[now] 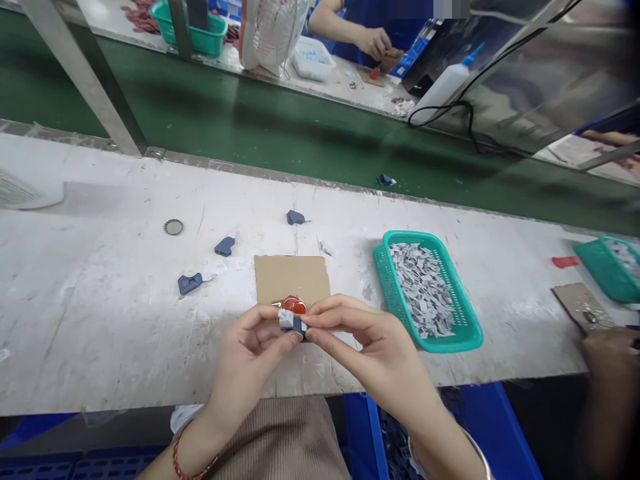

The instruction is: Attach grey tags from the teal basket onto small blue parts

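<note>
Close in front of me, my left hand (250,350) and my right hand (373,340) meet at a small dark blue plastic part (289,325). A light grey piece (286,318) sits on its upper side, by my left fingertips. Thumb and fingers of both hands are closed on the part; the right fingertips pinch its right end, where another pale bit shows partly hidden. Just behind my fingers, a glossy orange-red blob (295,305) lies on a piece of brown cardboard (293,273).
Right of my hands stands a green basket (473,337) of small grey pieces. Dark blue parts (190,284) lie scattered to the left, near a bottle cap (173,227). Beyond runs a green conveyor belt (250,127). A co-worker's hand (373,43) works across it; another hand (613,353) is at right.
</note>
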`<action>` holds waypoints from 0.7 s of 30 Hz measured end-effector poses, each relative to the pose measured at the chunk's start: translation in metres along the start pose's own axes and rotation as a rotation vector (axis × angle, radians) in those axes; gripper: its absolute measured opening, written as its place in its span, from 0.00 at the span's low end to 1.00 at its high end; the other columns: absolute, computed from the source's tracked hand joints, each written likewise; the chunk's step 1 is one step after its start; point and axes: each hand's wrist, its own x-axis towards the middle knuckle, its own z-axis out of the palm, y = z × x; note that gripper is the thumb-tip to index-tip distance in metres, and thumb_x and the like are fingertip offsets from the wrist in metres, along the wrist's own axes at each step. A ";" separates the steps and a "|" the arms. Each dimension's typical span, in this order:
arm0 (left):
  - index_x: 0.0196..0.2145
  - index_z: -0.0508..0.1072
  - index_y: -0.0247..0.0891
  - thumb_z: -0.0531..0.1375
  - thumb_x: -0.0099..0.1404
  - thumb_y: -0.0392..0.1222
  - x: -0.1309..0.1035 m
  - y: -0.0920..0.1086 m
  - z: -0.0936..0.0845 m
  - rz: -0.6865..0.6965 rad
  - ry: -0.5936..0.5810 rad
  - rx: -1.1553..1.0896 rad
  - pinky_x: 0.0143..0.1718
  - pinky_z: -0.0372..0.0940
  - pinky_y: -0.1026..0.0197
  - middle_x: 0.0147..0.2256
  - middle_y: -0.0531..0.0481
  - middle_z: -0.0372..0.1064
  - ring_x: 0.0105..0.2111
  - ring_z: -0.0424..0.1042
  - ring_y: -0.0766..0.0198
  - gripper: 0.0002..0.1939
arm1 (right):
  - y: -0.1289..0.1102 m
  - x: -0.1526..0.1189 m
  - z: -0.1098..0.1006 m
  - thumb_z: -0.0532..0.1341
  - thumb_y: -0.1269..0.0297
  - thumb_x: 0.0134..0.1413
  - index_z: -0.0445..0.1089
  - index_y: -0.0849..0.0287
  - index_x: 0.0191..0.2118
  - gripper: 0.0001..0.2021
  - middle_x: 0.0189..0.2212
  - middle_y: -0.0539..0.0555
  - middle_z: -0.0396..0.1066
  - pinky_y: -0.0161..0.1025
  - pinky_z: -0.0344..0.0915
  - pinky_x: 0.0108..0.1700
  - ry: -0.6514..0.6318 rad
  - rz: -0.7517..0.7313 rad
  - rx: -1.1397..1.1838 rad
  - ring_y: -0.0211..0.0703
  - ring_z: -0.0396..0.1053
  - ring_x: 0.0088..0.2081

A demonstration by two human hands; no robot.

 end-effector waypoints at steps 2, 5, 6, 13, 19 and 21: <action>0.35 0.78 0.42 0.69 0.57 0.37 -0.001 -0.001 -0.001 0.025 0.006 0.013 0.43 0.74 0.60 0.38 0.50 0.81 0.39 0.80 0.59 0.06 | 0.001 0.001 -0.001 0.66 0.62 0.57 0.79 0.54 0.35 0.05 0.38 0.56 0.77 0.46 0.74 0.47 -0.023 0.025 0.054 0.47 0.75 0.42; 0.34 0.80 0.43 0.70 0.55 0.36 -0.002 -0.001 -0.002 0.075 -0.011 0.036 0.40 0.74 0.61 0.36 0.51 0.80 0.36 0.80 0.60 0.07 | 0.007 0.003 -0.002 0.70 0.58 0.52 0.75 0.56 0.31 0.08 0.34 0.53 0.75 0.43 0.75 0.42 -0.127 0.166 0.298 0.44 0.74 0.37; 0.33 0.80 0.43 0.71 0.54 0.36 -0.002 0.000 -0.002 0.092 -0.016 0.051 0.38 0.74 0.62 0.35 0.51 0.80 0.35 0.79 0.60 0.08 | 0.009 0.004 -0.002 0.71 0.56 0.50 0.73 0.56 0.30 0.11 0.33 0.52 0.73 0.41 0.75 0.39 -0.167 0.210 0.398 0.42 0.73 0.35; 0.30 0.78 0.43 0.69 0.57 0.38 -0.002 0.004 0.006 0.093 -0.109 0.003 0.22 0.70 0.61 0.28 0.56 0.70 0.17 0.71 0.68 0.03 | 0.016 -0.004 0.022 0.60 0.47 0.62 0.61 0.52 0.44 0.16 0.32 0.48 0.66 0.32 0.65 0.28 -0.249 0.231 0.763 0.34 0.65 0.25; 0.34 0.81 0.42 0.70 0.56 0.42 0.005 -0.004 0.007 0.122 -0.002 0.117 0.44 0.72 0.59 0.35 0.49 0.77 0.39 0.77 0.58 0.06 | 0.015 -0.004 0.036 0.63 0.47 0.58 0.61 0.52 0.39 0.15 0.29 0.46 0.58 0.29 0.54 0.26 -0.041 0.233 0.787 0.33 0.53 0.26; 0.34 0.82 0.42 0.71 0.55 0.44 0.007 -0.003 0.010 0.084 -0.026 0.092 0.45 0.71 0.60 0.36 0.48 0.79 0.41 0.76 0.57 0.08 | 0.013 -0.005 0.038 0.62 0.47 0.59 0.61 0.51 0.40 0.15 0.31 0.46 0.61 0.29 0.55 0.27 0.005 0.202 0.773 0.33 0.56 0.27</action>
